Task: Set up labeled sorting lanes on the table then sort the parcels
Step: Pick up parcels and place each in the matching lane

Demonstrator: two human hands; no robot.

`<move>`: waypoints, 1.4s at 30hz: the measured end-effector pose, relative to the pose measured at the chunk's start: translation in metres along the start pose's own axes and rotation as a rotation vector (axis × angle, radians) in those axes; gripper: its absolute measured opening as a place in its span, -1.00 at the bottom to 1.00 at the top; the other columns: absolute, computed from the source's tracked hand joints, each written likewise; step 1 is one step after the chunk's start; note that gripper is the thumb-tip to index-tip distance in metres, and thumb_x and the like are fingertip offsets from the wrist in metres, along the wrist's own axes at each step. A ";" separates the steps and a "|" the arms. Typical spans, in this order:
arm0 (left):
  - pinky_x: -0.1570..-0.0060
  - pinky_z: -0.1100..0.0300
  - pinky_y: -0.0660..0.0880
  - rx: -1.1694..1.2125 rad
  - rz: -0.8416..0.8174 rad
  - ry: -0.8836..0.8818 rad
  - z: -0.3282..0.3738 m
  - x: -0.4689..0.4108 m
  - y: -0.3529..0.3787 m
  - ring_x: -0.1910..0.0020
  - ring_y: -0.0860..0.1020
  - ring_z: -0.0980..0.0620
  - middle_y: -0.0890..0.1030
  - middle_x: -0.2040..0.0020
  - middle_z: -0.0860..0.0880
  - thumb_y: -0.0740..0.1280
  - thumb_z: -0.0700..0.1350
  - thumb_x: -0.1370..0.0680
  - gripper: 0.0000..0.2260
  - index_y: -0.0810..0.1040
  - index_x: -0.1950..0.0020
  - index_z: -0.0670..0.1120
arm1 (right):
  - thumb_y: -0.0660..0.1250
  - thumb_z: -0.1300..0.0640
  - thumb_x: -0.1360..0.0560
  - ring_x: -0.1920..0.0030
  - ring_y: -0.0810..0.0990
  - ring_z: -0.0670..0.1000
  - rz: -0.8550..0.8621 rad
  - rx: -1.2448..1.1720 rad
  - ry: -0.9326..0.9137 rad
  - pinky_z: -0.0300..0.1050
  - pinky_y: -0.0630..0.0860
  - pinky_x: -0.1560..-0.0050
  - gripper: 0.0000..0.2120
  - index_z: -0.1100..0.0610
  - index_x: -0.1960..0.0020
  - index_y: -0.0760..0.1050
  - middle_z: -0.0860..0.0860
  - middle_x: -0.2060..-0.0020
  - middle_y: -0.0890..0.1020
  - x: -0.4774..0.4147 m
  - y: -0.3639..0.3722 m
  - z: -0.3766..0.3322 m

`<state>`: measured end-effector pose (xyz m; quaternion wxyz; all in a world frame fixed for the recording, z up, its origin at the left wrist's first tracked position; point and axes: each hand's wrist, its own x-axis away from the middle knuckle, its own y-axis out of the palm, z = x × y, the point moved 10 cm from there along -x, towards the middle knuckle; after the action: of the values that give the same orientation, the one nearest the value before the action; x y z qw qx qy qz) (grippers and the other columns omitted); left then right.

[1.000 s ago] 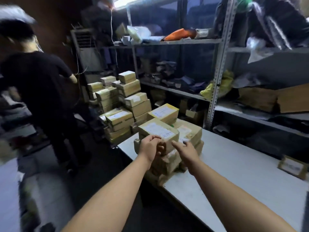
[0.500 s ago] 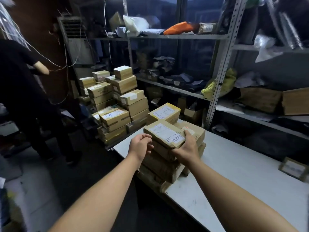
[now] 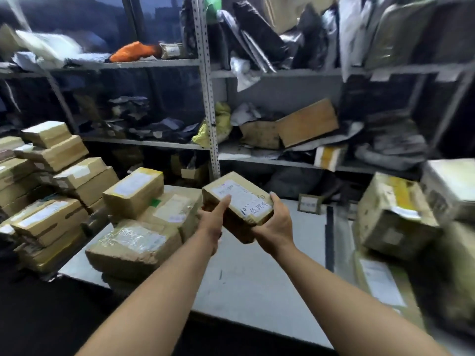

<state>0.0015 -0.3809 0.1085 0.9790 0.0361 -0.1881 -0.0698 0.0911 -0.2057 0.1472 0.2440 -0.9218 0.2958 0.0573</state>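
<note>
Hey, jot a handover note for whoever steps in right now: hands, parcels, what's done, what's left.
Left hand and right hand both grip one labelled parcel, held above the table.
A pile of parcels sits at the table's left end; more boxes at the right.
Done: a label card and a dark strip are on the table.
Left: place this parcel, then sort the pile.

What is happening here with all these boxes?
A person holds one taped parcel in both hands above the grey table: the left hand grips its left end, the right hand its right end. A pile of parcels lies on the table's left end, bigger boxes stand at the right, and a small label card stands near the far edge.
</note>
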 end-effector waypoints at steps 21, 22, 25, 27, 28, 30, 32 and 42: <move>-0.13 -0.09 0.58 -0.125 -0.531 -0.020 -0.150 0.118 0.351 -0.18 0.59 -0.10 0.55 -0.24 -0.03 0.42 -0.16 -0.53 -0.45 0.28 -0.43 0.09 | 0.74 0.01 -0.13 -0.09 0.37 -0.08 0.316 0.229 0.271 -0.69 0.14 0.02 0.08 0.03 -0.56 0.32 0.01 -0.14 0.30 0.115 -0.304 0.210; -0.11 -0.04 0.57 -0.159 -0.520 -0.007 -0.152 0.117 0.350 -0.15 0.58 -0.06 0.56 -0.21 -0.02 0.39 -0.15 -0.56 -0.56 0.34 -0.39 0.06 | 0.73 0.02 -0.14 -0.08 0.37 -0.09 0.323 0.231 0.283 -0.71 0.14 0.04 0.06 0.03 -0.55 0.33 0.01 -0.14 0.30 0.118 -0.304 0.216; -0.07 0.00 0.53 -0.385 -0.364 0.062 -0.155 0.100 0.329 -0.12 0.54 -0.06 0.56 -0.22 -0.08 0.30 -0.04 -0.59 -0.69 0.48 -0.31 -0.09 | 0.70 0.03 -0.18 -0.09 0.41 -0.05 0.308 0.258 0.327 -0.54 0.23 -0.08 -0.01 -0.02 -0.54 0.35 0.01 -0.15 0.32 0.125 -0.300 0.231; 0.02 0.06 0.51 -0.511 -0.297 0.103 -0.158 0.090 0.315 -0.07 0.55 -0.07 0.58 -0.20 -0.12 0.29 -0.03 -0.58 -0.70 0.54 -0.26 -0.13 | 0.68 0.03 -0.19 -0.13 0.46 -0.01 0.302 0.267 0.348 -0.43 0.28 -0.15 -0.02 -0.03 -0.54 0.34 0.02 -0.16 0.33 0.129 -0.297 0.240; 0.10 0.11 0.47 -0.537 -0.287 0.111 -0.161 0.088 0.310 -0.01 0.55 -0.06 0.59 -0.16 -0.12 0.28 -0.05 -0.58 -0.73 0.55 -0.22 -0.14 | 0.68 0.04 -0.20 -0.13 0.45 -0.02 0.289 0.264 0.367 -0.40 0.30 -0.18 -0.02 -0.03 -0.54 0.33 0.01 -0.16 0.32 0.131 -0.295 0.245; 0.20 0.14 0.43 -0.559 -0.291 0.113 -0.167 0.086 0.305 0.09 0.52 0.00 0.58 -0.08 -0.10 0.25 -0.10 -0.60 -0.78 0.54 -0.19 -0.16 | 0.68 0.04 -0.22 -0.10 0.38 -0.07 0.246 0.271 0.397 -0.32 0.36 -0.23 -0.01 -0.04 -0.55 0.30 -0.03 -0.16 0.27 0.133 -0.289 0.252; 0.23 0.21 0.41 -0.557 -0.286 0.126 -0.169 0.088 0.303 0.11 0.49 0.06 0.56 -0.03 -0.07 0.26 -0.13 -0.61 -0.82 0.52 -0.18 -0.15 | 0.67 0.02 -0.24 -0.11 0.35 -0.09 0.218 0.280 0.423 -0.30 0.36 -0.21 0.00 -0.04 -0.57 0.25 -0.06 -0.17 0.23 0.132 -0.284 0.257; 0.21 0.17 0.48 -0.445 -0.381 0.153 -0.166 0.112 0.319 0.05 0.58 0.00 0.64 -0.01 -0.07 0.30 -0.20 -0.59 -0.93 0.53 -0.05 -0.09 | 0.61 -0.33 -0.19 -0.30 0.38 0.08 0.078 0.406 0.520 0.03 0.51 -0.27 0.16 -0.09 -0.57 0.03 0.01 -0.36 0.13 0.121 -0.264 0.257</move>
<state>0.2054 -0.0754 0.0265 0.9434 -0.1397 -0.0838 -0.2888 0.3513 0.0429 0.0022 0.3366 -0.8260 0.3887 -0.2308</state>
